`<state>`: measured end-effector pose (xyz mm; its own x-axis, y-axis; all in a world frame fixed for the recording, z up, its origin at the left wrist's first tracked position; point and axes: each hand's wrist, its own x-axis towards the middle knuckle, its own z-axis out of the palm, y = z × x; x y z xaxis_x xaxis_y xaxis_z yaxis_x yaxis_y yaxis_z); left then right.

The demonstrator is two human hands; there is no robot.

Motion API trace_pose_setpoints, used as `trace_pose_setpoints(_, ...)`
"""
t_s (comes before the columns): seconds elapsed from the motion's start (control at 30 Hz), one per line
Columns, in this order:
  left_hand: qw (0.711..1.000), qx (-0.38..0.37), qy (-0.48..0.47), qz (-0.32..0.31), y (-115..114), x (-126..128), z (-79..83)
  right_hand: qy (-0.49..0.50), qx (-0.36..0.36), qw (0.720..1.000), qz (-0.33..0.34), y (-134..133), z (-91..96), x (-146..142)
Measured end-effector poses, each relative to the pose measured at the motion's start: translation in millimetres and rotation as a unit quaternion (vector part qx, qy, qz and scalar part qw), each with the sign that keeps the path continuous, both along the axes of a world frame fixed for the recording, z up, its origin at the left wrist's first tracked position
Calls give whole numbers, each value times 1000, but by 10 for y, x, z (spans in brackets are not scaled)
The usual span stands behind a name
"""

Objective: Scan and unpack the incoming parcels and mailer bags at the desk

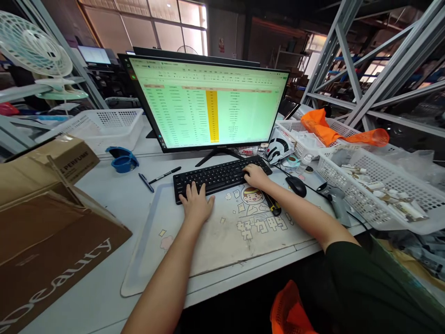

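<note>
So the left hand (197, 204) has its fingers spread pretty wide, tips right at the lower edge of the keyboard (219, 178) near its left end. The right hand (255, 176) is bent over the keys toward the other end, fingers curled; its underside is hidden, so I can't tell how closed it is. The keyboard sits just ahead of both wrists, running between the hands and a bit tilted, with its right end poking out past the right hand. Under the forearms there's a cartoon desk mat (215, 250), and a box cutter (273, 206) lies on it just beside the right forearm. A black mouse (296, 185) is a little further right. Behind the keyboard stands a monitor (243, 106) showing a spreadsheet with one yellow column. Off left you've got a black pen (165, 175), a blue pen (146, 183) and a big cardboard box (69, 227); off right, a white basket (347, 195) full of small pieces.
</note>
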<state>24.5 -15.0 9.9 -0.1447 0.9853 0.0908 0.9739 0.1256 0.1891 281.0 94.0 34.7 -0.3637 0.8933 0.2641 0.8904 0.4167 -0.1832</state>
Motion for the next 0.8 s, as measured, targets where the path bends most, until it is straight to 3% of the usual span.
trace_pose_setpoints(0.2,1000,-2,10,2,2,-3,-21,-9,-5,1000,23,188,52,-370)
trace_pose_setpoints(0.33,1000,-1,8,-2,11,-12,-27,-3,8,1000,-28,-6,30,-210)
trace_pose_setpoints(0.5,1000,-8,-3,-1,12,1,-15,-17,-17,997,-67,-346,-158,118)
trace_pose_setpoints(0.8,1000,13,-12,-3,-24,-33,-32,-30,29,999,-32,-363,-299,153)
